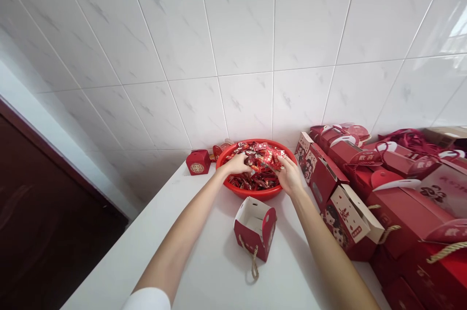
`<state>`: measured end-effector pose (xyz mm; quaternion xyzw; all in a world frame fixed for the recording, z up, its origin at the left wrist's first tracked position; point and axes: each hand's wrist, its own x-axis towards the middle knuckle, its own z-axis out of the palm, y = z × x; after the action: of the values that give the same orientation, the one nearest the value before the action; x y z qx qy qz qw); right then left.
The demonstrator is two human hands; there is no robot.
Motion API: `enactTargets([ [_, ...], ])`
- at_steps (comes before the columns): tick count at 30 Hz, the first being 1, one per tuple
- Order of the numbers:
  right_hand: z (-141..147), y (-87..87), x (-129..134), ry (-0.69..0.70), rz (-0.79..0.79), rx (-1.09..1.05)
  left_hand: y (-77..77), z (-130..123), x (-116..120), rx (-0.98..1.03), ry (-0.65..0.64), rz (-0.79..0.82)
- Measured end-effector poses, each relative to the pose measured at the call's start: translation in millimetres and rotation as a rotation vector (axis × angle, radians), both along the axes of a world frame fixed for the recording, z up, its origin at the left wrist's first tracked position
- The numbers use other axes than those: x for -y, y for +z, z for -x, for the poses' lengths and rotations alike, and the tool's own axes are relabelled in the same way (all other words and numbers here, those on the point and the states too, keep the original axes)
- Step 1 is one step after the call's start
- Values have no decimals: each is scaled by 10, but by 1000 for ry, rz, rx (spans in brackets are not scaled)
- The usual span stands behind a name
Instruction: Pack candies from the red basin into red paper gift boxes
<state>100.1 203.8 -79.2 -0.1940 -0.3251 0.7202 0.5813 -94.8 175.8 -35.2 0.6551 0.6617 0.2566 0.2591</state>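
A red plastic basin [263,194] full of red-wrapped candies [255,181] stands against the tiled wall. Over its left side, my left hand [239,164] reaches in among the candies, its fingers curled around something I cannot make out. My right hand [289,173] is at the basin's right side with its fingers closed on red candy packets [272,155]. In front of the basin, an open red gift box [254,232] with a rope handle sits on the white table, its pale inside showing no contents.
Many red gift boxes [404,208] are piled along the right side of the white table [207,261]. A small closed red box [198,162] stands left of the basin. Behind the table rises a tiled wall [244,47]; a dark door [47,203] is at the left.
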Motion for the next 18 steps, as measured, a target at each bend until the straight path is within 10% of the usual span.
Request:
enactTargets([
  [6,-5,-1,0,-14,4,31,73,173,172,297,10,-8],
  [18,0,-4,1,-3,-27,26,2,-79,94,-253,-181,84],
])
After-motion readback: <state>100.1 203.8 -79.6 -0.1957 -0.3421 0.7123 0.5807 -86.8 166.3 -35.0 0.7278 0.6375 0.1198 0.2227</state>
